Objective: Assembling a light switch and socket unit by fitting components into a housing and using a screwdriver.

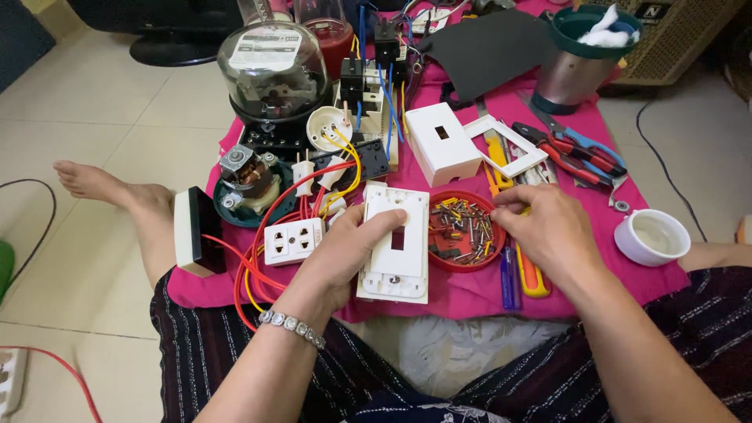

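My left hand [345, 254] holds a white switch face plate [397, 243] by its left edge, over the pink cloth [627, 180]. A beaded bracelet sits on that wrist. My right hand [544, 227] rests at the right rim of a round red lid [464, 229] full of small screws, fingertips reaching into it; whether it pinches a screw is hidden. A white double socket [292, 240] with red and yellow wires lies left of the left hand.
A white switch box [441, 143] and white frame [505, 146] lie behind the lid. Red pliers [576, 153], screwdrivers [518, 274], a white cup [652, 236], an electric meter under a glass dome [272, 70], a small motor [244, 178] and a metal canister [576, 66] crowd the cloth.
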